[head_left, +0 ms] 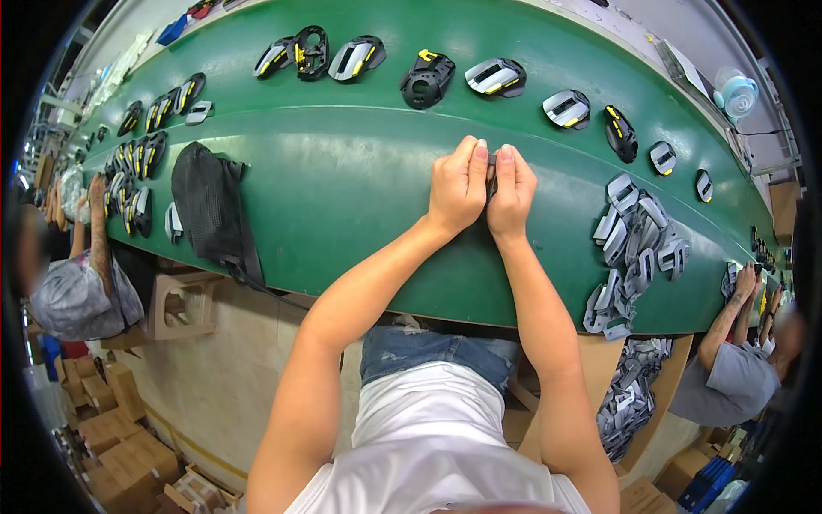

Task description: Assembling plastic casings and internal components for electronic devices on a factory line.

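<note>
Over the middle of the green bench, my left hand (459, 184) and my right hand (511, 190) are closed side by side, thumbs up and almost touching. Between them they grip a dark part (491, 178); only a thin black strip of it shows, so its kind is hidden. Beyond my hands, a row of mouse-shaped plastic shells lies along the bench. The nearest are a black shell with a yellow piece (427, 79) and a grey-and-black shell (497, 77). To the right of my right hand is a pile of loose grey plastic pieces (638, 236).
A black mesh bag (208, 201) with a cord lies on the bench at left. Below the bench's right edge stands a cardboard box (672, 377) of grey pieces. Co-workers sit at far left (90, 287) and far right (728, 377). A plastic stool (181, 304) stands at left.
</note>
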### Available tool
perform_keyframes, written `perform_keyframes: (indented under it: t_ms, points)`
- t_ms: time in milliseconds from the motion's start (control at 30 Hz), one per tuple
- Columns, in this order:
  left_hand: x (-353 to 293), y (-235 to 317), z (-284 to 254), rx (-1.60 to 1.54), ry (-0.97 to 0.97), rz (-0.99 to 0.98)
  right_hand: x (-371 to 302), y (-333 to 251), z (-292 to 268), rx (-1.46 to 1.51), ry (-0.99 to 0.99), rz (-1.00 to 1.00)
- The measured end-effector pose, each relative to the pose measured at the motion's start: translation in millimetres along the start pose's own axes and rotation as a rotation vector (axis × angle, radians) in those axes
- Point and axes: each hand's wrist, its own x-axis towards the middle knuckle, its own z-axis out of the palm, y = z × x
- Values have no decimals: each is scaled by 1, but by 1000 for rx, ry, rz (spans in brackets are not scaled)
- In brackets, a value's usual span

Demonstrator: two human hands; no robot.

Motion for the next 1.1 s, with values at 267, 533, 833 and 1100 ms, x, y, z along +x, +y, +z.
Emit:
perform_keyframes:
  t_ms: [267,533,833,1100]
  points:
    - [-4,-5,3,226,18,373,-3,5,3,-137,96,64]
    - [1,-2,4,62,-6,76,-5,-4,-2,55,61,27]
    - [2,-2,4,76,-18,94,0,2,-4,121,43,80]
    - [7,-5,-2,219,-46,100,0,6,2,-101,87,80]
